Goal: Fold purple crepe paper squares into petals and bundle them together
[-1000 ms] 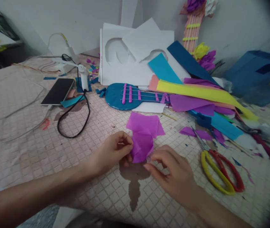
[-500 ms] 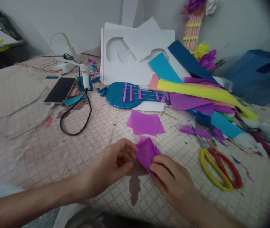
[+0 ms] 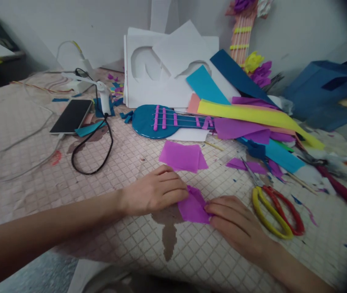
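Both hands meet at one small purple paper [image 3: 193, 207], a little in from the middle of the bench's [image 3: 127, 240] front edge, standing apart with the paper between them. Toward the bench's left edge, a pale cable runs from the phone [image 3: 71, 116] and a black cord [image 3: 92, 173] loops beyond the left forearm; an arm swung that way could snag either. Fingers of the left hand [image 3: 158, 190] lie over the paper's left end, but I cannot tell whether they pinch it or only press; a loose hold might let it slip and fold crooked. Just behind, overlapped purple sheets [image 3: 179, 156] look light enough for a brushing knuckle to scatter. Fingertips of the right hand [image 3: 237, 226] are pinched on the paper's right end, and pulling too hard there could tear or crease it. Toward the right edge, scissors [image 3: 264, 189] lie where an outward sweep of that hand could knock them.
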Action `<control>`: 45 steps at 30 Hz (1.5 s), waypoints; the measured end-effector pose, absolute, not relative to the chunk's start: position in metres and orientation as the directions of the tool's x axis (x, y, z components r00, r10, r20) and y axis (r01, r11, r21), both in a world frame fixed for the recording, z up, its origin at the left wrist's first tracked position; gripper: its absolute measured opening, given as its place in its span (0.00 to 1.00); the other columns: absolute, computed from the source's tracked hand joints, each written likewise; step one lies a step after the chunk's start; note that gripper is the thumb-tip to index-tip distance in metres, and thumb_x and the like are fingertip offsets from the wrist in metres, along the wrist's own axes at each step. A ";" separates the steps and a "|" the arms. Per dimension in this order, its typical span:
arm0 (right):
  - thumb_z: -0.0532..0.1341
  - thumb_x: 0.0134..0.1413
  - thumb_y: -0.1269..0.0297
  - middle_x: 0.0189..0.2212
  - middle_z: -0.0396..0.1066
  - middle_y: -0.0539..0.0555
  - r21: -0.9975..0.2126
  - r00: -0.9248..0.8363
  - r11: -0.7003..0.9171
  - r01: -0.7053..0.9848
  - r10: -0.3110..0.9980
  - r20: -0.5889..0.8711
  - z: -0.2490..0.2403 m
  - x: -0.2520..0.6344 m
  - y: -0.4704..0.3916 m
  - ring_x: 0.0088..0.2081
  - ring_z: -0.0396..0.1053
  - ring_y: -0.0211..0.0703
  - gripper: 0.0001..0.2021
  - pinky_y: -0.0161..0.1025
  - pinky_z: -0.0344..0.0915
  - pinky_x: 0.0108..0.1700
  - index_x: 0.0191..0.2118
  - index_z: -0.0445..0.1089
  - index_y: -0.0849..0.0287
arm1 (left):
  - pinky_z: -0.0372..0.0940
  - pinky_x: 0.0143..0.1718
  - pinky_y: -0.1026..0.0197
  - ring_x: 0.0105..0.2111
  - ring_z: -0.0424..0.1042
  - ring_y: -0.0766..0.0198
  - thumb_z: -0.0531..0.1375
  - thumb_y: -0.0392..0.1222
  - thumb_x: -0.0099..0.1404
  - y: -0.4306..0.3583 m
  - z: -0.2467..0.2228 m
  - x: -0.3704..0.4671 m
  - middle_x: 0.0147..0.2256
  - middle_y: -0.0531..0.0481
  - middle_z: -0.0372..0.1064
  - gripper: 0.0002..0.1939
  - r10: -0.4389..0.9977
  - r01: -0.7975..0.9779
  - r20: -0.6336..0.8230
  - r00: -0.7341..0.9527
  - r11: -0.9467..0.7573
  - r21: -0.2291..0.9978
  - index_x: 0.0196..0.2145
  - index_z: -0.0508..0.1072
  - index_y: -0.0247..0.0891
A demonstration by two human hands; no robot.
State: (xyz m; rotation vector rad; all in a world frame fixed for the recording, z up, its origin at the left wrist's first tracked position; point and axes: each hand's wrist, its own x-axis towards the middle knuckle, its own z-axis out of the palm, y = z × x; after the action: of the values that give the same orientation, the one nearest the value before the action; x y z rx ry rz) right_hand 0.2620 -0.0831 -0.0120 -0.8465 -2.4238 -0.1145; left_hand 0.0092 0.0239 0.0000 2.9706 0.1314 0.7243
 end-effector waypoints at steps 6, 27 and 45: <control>0.52 0.61 0.76 0.41 0.74 0.56 0.016 -0.694 0.807 0.590 0.498 0.520 -0.007 0.261 -0.070 0.48 0.68 0.44 0.09 0.46 0.68 0.48 0.40 0.67 0.60 | 0.61 0.51 0.51 0.39 0.71 0.63 0.51 0.32 0.69 0.015 0.003 -0.001 0.36 0.50 0.75 0.11 -0.062 0.024 0.471 0.880 -0.984 -0.174 0.33 0.71 0.37; 0.51 0.61 0.77 0.36 0.72 0.57 -0.122 -0.684 0.755 0.644 0.640 0.351 -0.009 0.244 -0.079 0.41 0.66 0.45 0.10 0.46 0.67 0.43 0.39 0.70 0.64 | 0.59 0.45 0.56 0.39 0.66 0.63 0.53 0.35 0.69 -0.008 -0.008 -0.002 0.39 0.49 0.70 0.05 0.438 0.282 0.342 0.832 -0.863 0.419 0.39 0.69 0.37; 0.56 0.59 0.72 0.35 0.69 0.56 -0.356 -0.506 0.600 0.717 0.798 0.327 -0.012 0.232 -0.083 0.40 0.64 0.44 0.05 0.45 0.66 0.44 0.39 0.68 0.61 | 0.56 0.43 0.56 0.37 0.65 0.63 0.55 0.35 0.67 -0.008 -0.006 0.001 0.34 0.52 0.69 0.05 0.583 0.355 0.236 0.777 -0.716 0.601 0.34 0.70 0.38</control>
State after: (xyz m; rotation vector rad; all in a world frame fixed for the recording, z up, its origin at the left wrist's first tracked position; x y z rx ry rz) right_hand 0.2316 -0.0834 -0.0123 -1.2052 -2.3707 0.2396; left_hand 0.0006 -0.0082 -0.0058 2.4283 0.6991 0.5634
